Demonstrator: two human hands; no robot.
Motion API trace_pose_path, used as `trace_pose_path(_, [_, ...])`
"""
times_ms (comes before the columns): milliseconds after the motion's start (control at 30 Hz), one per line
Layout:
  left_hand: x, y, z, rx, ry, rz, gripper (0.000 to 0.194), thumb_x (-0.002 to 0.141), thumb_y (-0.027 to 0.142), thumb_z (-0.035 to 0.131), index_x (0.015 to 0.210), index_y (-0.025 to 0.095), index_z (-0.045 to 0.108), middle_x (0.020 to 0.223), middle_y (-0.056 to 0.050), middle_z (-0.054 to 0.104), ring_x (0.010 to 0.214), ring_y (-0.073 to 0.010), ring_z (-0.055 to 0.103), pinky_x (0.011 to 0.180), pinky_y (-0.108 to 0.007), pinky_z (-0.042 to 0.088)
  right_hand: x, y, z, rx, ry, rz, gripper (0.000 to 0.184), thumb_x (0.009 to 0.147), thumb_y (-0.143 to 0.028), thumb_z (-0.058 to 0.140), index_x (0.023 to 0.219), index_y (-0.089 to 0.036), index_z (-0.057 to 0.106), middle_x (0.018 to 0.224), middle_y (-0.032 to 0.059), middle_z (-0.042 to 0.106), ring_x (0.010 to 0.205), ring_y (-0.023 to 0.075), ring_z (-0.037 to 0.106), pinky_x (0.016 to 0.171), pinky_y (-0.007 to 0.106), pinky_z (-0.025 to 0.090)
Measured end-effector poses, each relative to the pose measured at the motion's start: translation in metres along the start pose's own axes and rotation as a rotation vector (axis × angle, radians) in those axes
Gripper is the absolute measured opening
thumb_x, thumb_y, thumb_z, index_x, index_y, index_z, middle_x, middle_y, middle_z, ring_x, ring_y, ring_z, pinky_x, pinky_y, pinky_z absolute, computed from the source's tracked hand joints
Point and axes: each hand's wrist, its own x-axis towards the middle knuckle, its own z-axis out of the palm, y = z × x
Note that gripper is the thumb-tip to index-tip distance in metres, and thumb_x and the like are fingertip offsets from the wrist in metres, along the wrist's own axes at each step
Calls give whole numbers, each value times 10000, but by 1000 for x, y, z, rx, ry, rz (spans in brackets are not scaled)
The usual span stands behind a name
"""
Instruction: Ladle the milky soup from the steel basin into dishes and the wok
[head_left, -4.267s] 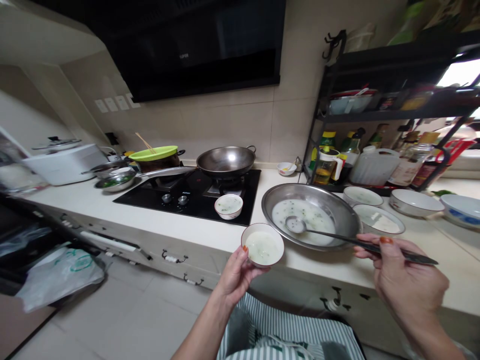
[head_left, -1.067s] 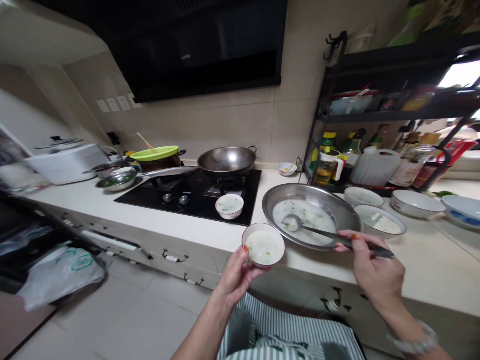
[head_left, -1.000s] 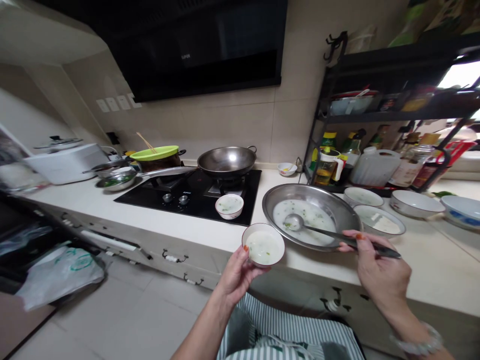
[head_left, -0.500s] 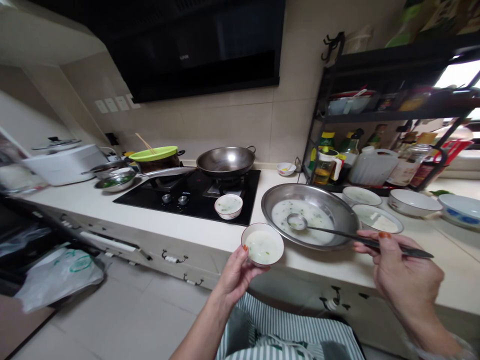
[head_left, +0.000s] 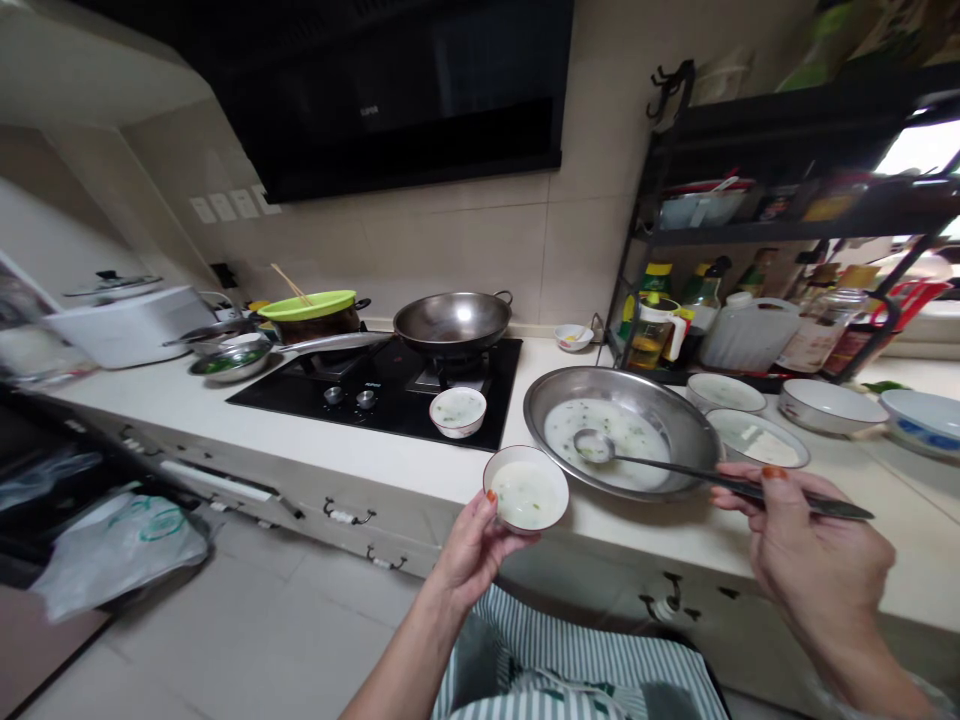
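Observation:
My left hand [head_left: 478,548] grips a small white bowl [head_left: 526,489] with a dark red rim, part full of whitish soup with green bits. The bowl is held up by the counter's front edge, left of a wide steel basin [head_left: 694,440]. More of the same soup [head_left: 600,425] lies in the basin. My right hand [head_left: 814,540] is closed around the dark handle of a ladle [head_left: 660,464]; the ladle's bowl rests at the soup's surface. On the hob's front corner stands another bowl of soup [head_left: 458,412].
A steel wok [head_left: 451,320] and a pot under a lime-green basin [head_left: 309,306] sit on the hob [head_left: 360,400]. Right of the steel basin are several bowls, including a blue-patterned one [head_left: 924,418]. Behind them stands a black rack [head_left: 780,235] with bottles. A range hood [head_left: 420,100] hangs above.
My right hand has shifted very slightly to the right with the ladle handle. The left hand and its bowl stay almost exactly where they were.

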Motion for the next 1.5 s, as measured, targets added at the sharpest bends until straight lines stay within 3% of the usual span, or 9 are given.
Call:
trace_pose_path(1300, [0,-2,0,-21,16,3,416,756,308,715,1116,135,601,1168,-143,635,954,-295,650,754,-449,578,3,6,-3,-15,-21,-4,276,797,-430,643,785,-160,586,801,50,691,537,131,666,513,210,541])
trace_pose_path(1500, [0,-1,0,-8,15,-1,407,766,309,705,1121,138,602,1157,-143,639,940,-277,655,750,-438,581,6,-5,0,-16,-15,-6,278,795,-426,644,772,-155,585,817,72,697,549,144,670,520,224,540])
